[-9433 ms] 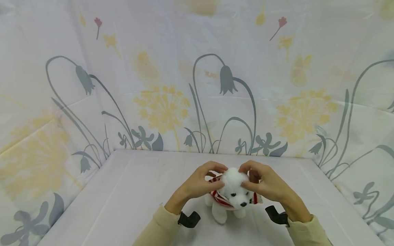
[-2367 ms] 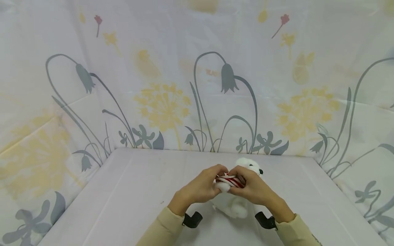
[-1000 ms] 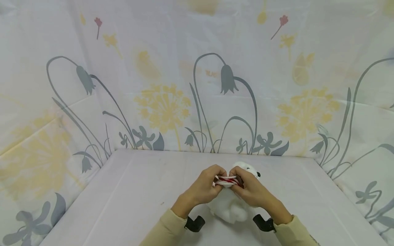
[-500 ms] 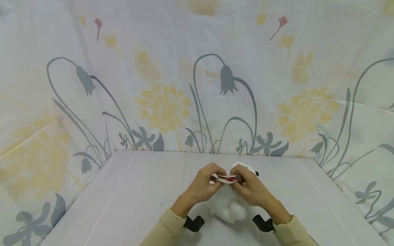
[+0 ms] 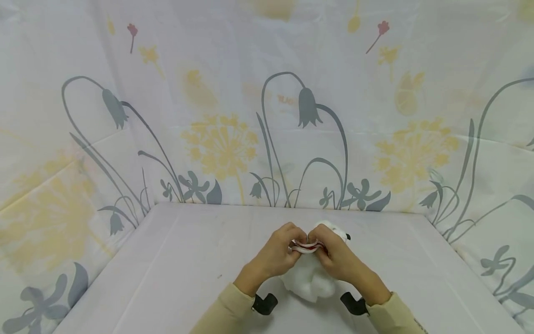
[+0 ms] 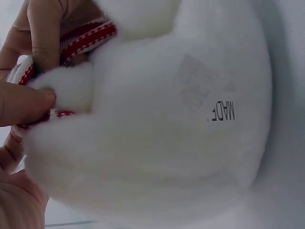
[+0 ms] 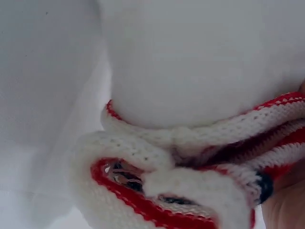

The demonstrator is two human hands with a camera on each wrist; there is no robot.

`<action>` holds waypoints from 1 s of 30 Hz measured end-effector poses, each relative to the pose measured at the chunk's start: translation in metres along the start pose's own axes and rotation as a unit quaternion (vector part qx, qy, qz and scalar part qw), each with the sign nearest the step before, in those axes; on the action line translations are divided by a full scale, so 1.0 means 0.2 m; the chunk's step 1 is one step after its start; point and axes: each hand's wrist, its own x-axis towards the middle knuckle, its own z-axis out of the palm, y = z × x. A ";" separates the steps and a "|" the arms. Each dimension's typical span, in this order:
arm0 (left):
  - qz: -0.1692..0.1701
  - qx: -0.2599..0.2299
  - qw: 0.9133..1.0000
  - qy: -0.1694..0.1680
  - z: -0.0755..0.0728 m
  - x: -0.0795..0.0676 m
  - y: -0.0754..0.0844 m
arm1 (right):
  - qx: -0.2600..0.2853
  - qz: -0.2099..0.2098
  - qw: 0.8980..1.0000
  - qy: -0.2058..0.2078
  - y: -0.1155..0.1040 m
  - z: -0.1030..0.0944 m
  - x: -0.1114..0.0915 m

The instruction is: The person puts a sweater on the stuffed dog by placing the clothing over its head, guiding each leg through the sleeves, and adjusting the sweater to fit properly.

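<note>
A white plush dog (image 5: 309, 282) lies on the table with its head at the far right and its rump towards me. Its red-and-white knitted sweater (image 5: 306, 249) is bunched between my two hands. My left hand (image 5: 273, 255) pinches the left side of the sweater, thumb below and fingers above. With curled fingers my right hand (image 5: 344, 260) grips the other side. The left wrist view shows white fur with a printed mark, the sweater (image 6: 88, 40) and fingers round its edge. Up close in the right wrist view, the knitted sweater (image 7: 190, 138) lies in folds; most of that hand is out of view.
A white table (image 5: 187, 264) lies beneath the dog. Behind it stands a pale sheet (image 5: 233, 60) printed with flowers. Black wrist mounts (image 5: 265, 304) hang below both wrists, close to the dog's body.
Earlier the dog stood facing me with both hands at its head. It has since been turned away, and both hands took hold of the sweater. Lately they have shifted only slightly.
</note>
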 end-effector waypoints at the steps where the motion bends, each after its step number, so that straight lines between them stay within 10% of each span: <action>1: -0.002 0.006 1.000 0.005 0.00 0.00 0.00 | 0.000 -0.001 1.000 -0.005 0.00 0.00 0.00; 17: -0.018 0.005 0.998 0.055 0.02 0.00 0.00 | 0.076 0.194 0.978 -0.030 -0.12 -0.15 0.06; 30: -0.016 0.001 0.999 0.034 0.02 -0.01 0.00 | 0.040 0.176 0.976 -0.120 -0.02 -0.14 0.00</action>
